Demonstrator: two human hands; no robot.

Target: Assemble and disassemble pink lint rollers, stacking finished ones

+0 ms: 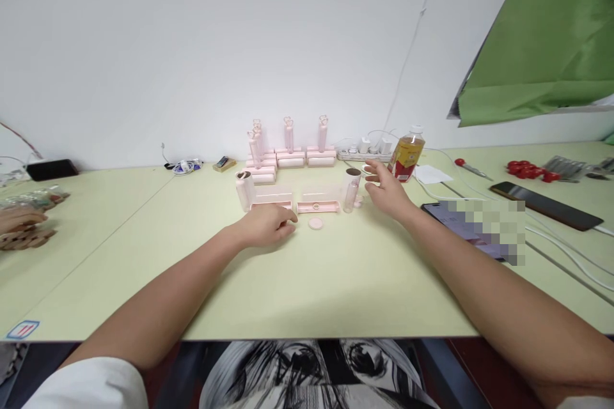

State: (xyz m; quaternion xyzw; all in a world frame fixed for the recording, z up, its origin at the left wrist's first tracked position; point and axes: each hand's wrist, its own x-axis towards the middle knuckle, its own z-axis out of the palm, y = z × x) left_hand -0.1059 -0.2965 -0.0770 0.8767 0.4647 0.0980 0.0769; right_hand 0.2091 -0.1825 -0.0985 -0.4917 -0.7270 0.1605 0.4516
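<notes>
A worker's two bare hands reach over a pale green surface (297, 287) dotted with pink parts. The left hand (263, 225) arches across the front of one pink tray (287, 205), its fingers loosely bent, thumb and forefinger parted with nothing seen between them; whether they touch the tray cannot be told. Just right of those fingertips lies a round pink disc (315, 223), and beyond it a second pink tray (332, 208). The right hand (387, 193) spreads its fingers in the air, gripping nothing visible; just left of them stands an open-topped tube (350, 197), and just behind them a drink bottle (409, 153).

The trays look light and fairly stiff, probably plastic, best taken by their two ends. The disc appears thin and perhaps slippery, suited to a pinch at the rim. The tube looks smooth, light and easily tipped; a gentle wrap around its middle should serve, without squeezing hard.
</notes>
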